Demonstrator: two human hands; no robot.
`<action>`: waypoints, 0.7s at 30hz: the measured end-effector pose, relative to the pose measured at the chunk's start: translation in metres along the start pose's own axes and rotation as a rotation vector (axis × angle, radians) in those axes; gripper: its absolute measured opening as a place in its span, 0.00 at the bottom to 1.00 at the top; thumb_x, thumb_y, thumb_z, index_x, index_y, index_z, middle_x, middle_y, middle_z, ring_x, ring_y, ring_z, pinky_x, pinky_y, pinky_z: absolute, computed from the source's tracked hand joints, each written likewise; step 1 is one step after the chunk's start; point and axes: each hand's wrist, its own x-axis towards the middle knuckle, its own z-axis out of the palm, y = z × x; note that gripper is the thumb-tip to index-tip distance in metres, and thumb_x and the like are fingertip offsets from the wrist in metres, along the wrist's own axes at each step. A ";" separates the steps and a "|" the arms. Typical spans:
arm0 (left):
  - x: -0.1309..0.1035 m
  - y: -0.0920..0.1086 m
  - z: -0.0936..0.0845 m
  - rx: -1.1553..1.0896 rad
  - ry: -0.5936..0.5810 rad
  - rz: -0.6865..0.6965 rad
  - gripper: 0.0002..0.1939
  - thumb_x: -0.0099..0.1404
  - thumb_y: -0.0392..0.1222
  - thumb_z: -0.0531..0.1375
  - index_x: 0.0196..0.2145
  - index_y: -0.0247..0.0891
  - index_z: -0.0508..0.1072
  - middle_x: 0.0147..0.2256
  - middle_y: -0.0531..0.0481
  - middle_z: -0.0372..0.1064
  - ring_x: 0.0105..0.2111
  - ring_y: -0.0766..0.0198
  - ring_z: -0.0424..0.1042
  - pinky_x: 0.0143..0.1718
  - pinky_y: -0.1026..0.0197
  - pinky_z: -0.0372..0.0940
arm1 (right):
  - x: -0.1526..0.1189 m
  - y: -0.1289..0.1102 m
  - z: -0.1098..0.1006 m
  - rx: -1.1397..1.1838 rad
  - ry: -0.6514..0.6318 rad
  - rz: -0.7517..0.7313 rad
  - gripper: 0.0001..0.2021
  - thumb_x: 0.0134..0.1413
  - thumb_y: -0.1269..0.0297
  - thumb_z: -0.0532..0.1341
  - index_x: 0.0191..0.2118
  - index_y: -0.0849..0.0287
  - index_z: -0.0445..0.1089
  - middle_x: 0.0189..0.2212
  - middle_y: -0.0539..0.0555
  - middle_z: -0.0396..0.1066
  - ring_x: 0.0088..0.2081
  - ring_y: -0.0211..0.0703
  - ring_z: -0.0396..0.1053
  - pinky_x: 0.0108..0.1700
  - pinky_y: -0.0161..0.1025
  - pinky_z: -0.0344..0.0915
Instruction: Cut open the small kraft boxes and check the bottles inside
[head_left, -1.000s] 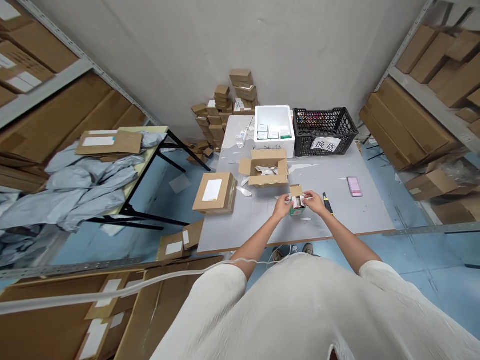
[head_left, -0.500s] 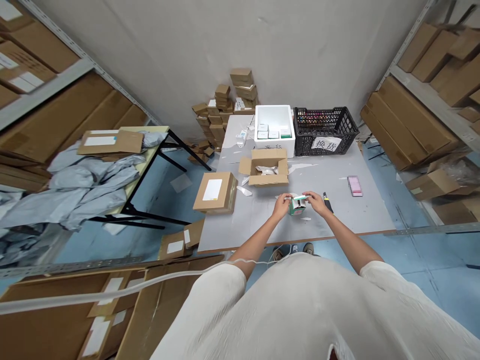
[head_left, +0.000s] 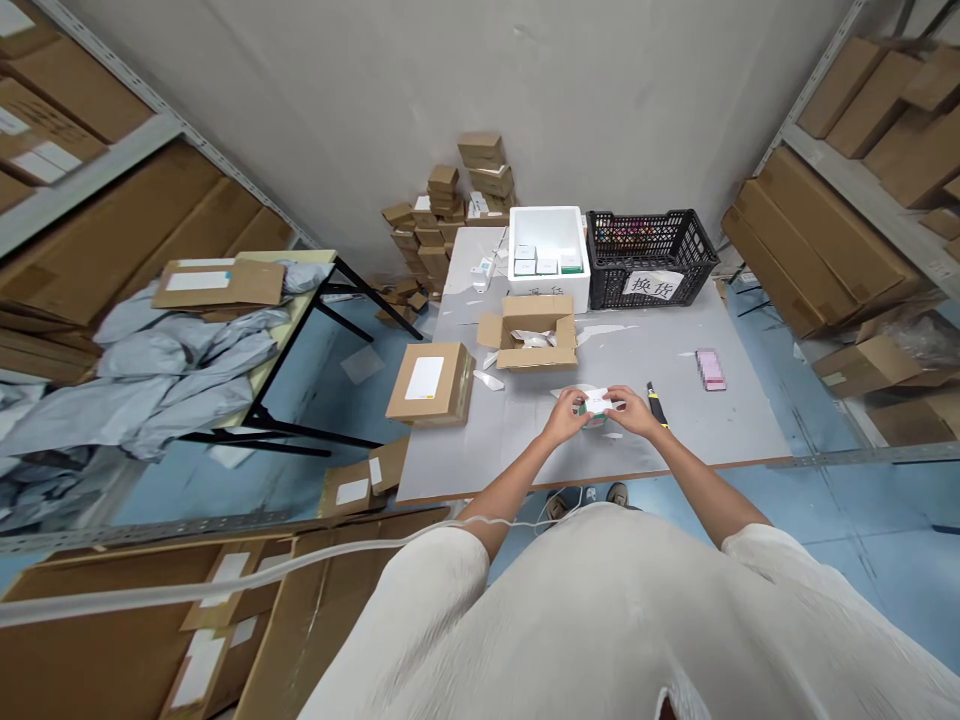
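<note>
A small green and white box [head_left: 598, 402] stands on the grey table near its front edge, its white top facing up. My left hand [head_left: 566, 415] grips it from the left, fingers curled at its upper edge. On the opposite side my right hand [head_left: 628, 411] holds the same box, fingertips on the white top. Just right of my right hand lies a black and yellow cutter knife [head_left: 657, 405]. Behind the hands is an open carton [head_left: 536, 358] with white wrapping inside.
A closed carton [head_left: 429, 385] sits at the table's left edge. At the back are a white foam box [head_left: 549, 290] with small boxes and a black crate [head_left: 651, 290]. A pink item [head_left: 710, 370] lies at the right. Shelves flank both sides.
The small box's top was partly open with a dark gap showing; now its white top lies flat and covers it. Both hands have closed in around the box's sides.
</note>
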 end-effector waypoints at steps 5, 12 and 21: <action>0.002 -0.012 0.000 0.049 -0.012 0.077 0.16 0.64 0.37 0.70 0.49 0.42 0.77 0.59 0.43 0.72 0.50 0.57 0.79 0.50 0.54 0.77 | 0.002 0.008 0.002 -0.024 -0.001 -0.069 0.16 0.59 0.56 0.69 0.51 0.54 0.81 0.62 0.64 0.74 0.58 0.55 0.76 0.53 0.51 0.79; -0.001 -0.021 -0.003 0.110 -0.032 0.156 0.16 0.68 0.40 0.67 0.52 0.43 0.76 0.61 0.43 0.71 0.48 0.56 0.80 0.52 0.52 0.77 | 0.002 0.013 0.003 -0.088 -0.024 -0.108 0.15 0.61 0.58 0.66 0.51 0.53 0.80 0.62 0.63 0.73 0.55 0.55 0.77 0.52 0.51 0.79; 0.000 -0.022 0.000 0.101 -0.031 0.141 0.18 0.65 0.33 0.65 0.53 0.42 0.76 0.58 0.43 0.72 0.45 0.59 0.79 0.52 0.51 0.78 | 0.000 0.000 0.006 -0.530 -0.144 -0.188 0.20 0.59 0.62 0.71 0.56 0.55 0.72 0.77 0.65 0.58 0.68 0.64 0.66 0.64 0.59 0.69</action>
